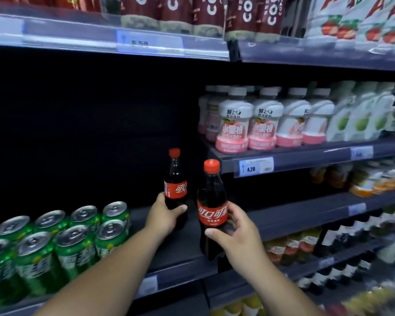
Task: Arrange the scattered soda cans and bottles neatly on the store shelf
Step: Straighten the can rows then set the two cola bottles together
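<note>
Two dark cola bottles with red caps and red labels stand upright over the dark shelf. My left hand grips the farther cola bottle low on its body, deep on the shelf. My right hand holds the nearer cola bottle around its label and lower half, near the shelf's front right corner. Left of them, several green soda cans stand in two rows with silver tops.
Pink-and-white drink bottles fill the higher shelf on the right, above a 4.20 price tag. Dark red bottles line the top shelf. Lower right shelves hold juice and dark bottles. Behind the cola bottles the shelf is dark.
</note>
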Action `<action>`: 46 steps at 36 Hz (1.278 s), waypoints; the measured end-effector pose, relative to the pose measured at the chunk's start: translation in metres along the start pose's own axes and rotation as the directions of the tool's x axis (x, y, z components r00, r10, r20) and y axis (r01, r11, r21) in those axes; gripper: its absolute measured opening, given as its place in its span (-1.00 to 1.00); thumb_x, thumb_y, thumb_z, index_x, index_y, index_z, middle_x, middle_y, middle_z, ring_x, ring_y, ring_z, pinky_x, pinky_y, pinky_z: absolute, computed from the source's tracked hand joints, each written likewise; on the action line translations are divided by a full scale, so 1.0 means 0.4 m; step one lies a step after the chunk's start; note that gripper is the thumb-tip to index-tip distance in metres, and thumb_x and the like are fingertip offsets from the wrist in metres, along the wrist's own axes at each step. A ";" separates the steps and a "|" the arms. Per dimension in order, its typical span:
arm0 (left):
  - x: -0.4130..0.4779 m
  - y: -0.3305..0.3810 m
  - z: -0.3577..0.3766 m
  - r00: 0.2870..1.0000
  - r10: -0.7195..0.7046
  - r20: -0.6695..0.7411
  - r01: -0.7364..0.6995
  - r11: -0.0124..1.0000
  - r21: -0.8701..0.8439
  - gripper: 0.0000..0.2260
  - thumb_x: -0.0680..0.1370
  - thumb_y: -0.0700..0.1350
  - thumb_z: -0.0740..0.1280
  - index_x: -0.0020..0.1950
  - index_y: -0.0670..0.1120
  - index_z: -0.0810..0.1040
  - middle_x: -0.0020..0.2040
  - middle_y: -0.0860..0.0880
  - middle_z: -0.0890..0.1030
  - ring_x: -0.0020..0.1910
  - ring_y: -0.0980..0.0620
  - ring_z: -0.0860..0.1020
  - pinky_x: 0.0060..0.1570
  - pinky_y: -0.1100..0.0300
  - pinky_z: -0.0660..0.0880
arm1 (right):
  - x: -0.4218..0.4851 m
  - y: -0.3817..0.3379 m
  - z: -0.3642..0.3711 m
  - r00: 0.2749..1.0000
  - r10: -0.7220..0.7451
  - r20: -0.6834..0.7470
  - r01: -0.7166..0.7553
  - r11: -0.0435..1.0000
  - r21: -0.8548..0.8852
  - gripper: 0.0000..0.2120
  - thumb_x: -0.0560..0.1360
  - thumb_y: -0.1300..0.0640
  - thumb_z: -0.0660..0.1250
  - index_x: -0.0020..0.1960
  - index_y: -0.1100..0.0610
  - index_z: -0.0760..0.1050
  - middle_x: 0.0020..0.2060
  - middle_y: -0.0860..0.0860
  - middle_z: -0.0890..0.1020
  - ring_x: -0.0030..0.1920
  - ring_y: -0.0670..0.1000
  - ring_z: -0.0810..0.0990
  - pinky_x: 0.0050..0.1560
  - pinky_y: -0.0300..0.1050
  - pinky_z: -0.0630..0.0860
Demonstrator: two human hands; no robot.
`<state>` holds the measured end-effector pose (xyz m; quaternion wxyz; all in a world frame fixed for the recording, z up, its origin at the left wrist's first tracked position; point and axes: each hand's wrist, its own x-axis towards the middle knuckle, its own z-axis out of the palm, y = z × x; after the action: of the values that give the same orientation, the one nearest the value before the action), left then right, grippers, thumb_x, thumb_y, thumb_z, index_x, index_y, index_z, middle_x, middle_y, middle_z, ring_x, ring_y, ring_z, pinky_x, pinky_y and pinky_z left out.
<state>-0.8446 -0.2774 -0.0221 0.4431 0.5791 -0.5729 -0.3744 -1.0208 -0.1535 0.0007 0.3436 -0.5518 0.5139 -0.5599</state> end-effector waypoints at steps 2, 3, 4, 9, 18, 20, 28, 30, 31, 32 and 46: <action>-0.016 -0.006 -0.009 1.000 0.023 -0.002 -0.023 1.000 -0.003 -0.60 0.42 -0.03 0.53 0.15 0.13 0.43 0.01 0.13 0.62 0.03 0.05 0.59 0.09 0.04 0.53 | 0.017 0.015 0.004 1.000 -0.003 -0.010 0.003 1.000 0.017 -0.41 0.37 0.40 0.54 0.18 -0.14 0.48 0.02 -0.30 0.69 0.11 -0.20 0.65 0.08 -0.30 0.55; -0.028 -0.011 -0.014 0.999 0.040 -0.007 -0.040 0.999 -0.013 -0.61 0.42 -0.04 0.53 0.14 0.14 0.44 0.01 0.14 0.62 0.03 0.08 0.60 0.06 0.08 0.52 | 0.025 0.019 0.009 1.000 -0.012 -0.019 0.012 0.999 0.030 -0.42 0.37 0.40 0.53 0.17 -0.14 0.48 0.02 -0.31 0.68 0.11 -0.20 0.65 0.09 -0.30 0.54; -0.042 -0.015 -0.019 0.998 0.058 -0.016 -0.058 0.998 -0.020 -0.62 0.42 -0.06 0.53 0.12 0.14 0.44 0.00 0.15 0.62 0.02 0.12 0.59 0.01 0.12 0.51 | 0.036 0.024 0.013 1.000 -0.019 -0.019 0.020 0.999 0.040 -0.43 0.37 0.41 0.52 0.15 -0.14 0.48 0.02 -0.33 0.68 0.10 -0.21 0.65 0.08 -0.31 0.54; -0.105 -0.047 -0.038 0.992 0.118 -0.045 -0.118 0.993 0.020 -0.63 0.40 -0.07 0.54 0.09 0.16 0.47 0.00 0.16 0.65 0.00 0.25 0.59 -0.04 0.27 0.47 | 0.085 0.067 0.055 0.999 0.005 -0.036 -0.001 0.995 0.097 -0.46 0.38 0.38 0.52 0.15 -0.15 0.50 0.04 -0.30 0.68 0.12 -0.19 0.65 0.15 -0.23 0.50; -0.140 -0.071 -0.050 0.976 0.211 -0.053 -0.204 0.972 0.116 -0.56 0.41 0.04 0.51 0.23 0.22 0.44 0.11 0.29 0.58 0.11 0.40 0.50 0.00 0.49 0.38 | 0.123 0.095 0.093 0.998 -0.011 0.062 0.006 0.997 0.083 -0.42 0.46 0.35 0.47 0.24 -0.23 0.44 0.10 -0.29 0.66 0.19 -0.21 0.61 0.22 -0.19 0.52; -0.142 -0.077 -0.047 0.970 0.236 -0.060 -0.225 0.963 0.148 -0.56 0.42 0.08 0.49 0.25 0.25 0.42 0.12 0.30 0.57 0.13 0.38 0.50 0.02 0.44 0.40 | 0.124 0.105 0.096 0.994 -0.026 0.105 0.025 1.000 0.008 -0.37 0.45 0.32 0.47 0.30 -0.27 0.38 0.15 -0.32 0.63 0.22 -0.22 0.58 0.26 -0.17 0.51; -0.156 -0.094 -0.050 0.971 0.239 -0.024 -0.236 0.968 0.089 -0.57 0.50 0.04 0.42 0.29 0.29 0.34 0.14 0.33 0.57 0.17 0.35 0.51 0.15 0.27 0.47 | 0.119 0.180 0.106 0.984 0.013 0.179 0.042 0.953 -0.301 -0.26 0.37 0.02 0.52 0.40 -0.30 0.21 0.21 -0.27 0.55 0.23 -0.24 0.51 0.16 -0.28 0.47; -0.158 -0.097 -0.048 0.975 0.221 -0.024 -0.220 0.974 0.054 -0.48 0.47 0.03 0.45 0.34 0.25 0.30 0.16 0.29 0.58 0.18 0.30 0.52 0.17 0.22 0.48 | 0.122 0.199 0.111 0.982 0.040 0.184 0.022 0.946 -0.322 -0.36 0.36 -0.03 0.53 0.33 -0.23 0.29 0.15 -0.23 0.56 0.20 -0.19 0.53 0.09 -0.31 0.47; -0.158 -0.099 -0.046 0.976 0.217 -0.028 -0.216 0.975 0.051 -0.43 0.44 0.04 0.48 0.35 0.24 0.28 0.18 0.26 0.58 0.19 0.29 0.52 0.16 0.23 0.47 | 0.121 0.209 0.115 0.984 0.036 0.175 0.025 0.942 -0.335 -0.37 0.35 -0.05 0.53 0.33 -0.18 0.33 0.15 -0.23 0.54 0.20 -0.20 0.52 0.07 -0.36 0.45; -0.158 -0.101 -0.044 0.975 0.218 -0.034 -0.216 0.975 0.057 -0.38 0.40 0.05 0.51 0.35 0.23 0.27 0.19 0.24 0.57 0.20 0.28 0.51 0.16 0.25 0.46 | 0.119 0.217 0.119 0.986 0.021 0.164 0.038 0.937 -0.346 -0.36 0.34 -0.06 0.54 0.34 -0.14 0.35 0.16 -0.23 0.51 0.19 -0.24 0.50 0.05 -0.42 0.42; -0.143 -0.118 -0.032 0.975 0.206 -0.083 -0.191 0.969 0.157 -0.41 0.34 0.04 0.53 0.28 0.17 0.33 0.15 0.22 0.56 0.17 0.29 0.50 0.17 0.16 0.50 | 0.114 0.236 0.119 0.988 -0.023 0.156 0.083 0.918 -0.389 -0.24 0.41 0.03 0.51 0.50 0.00 0.21 0.26 -0.13 0.46 0.25 -0.11 0.44 0.17 -0.17 0.42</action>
<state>-0.8206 -0.2217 -0.0668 0.4619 0.5678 -0.6316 -0.2556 -0.9990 -0.2285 -0.0836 0.2473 -0.6633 0.5739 -0.4117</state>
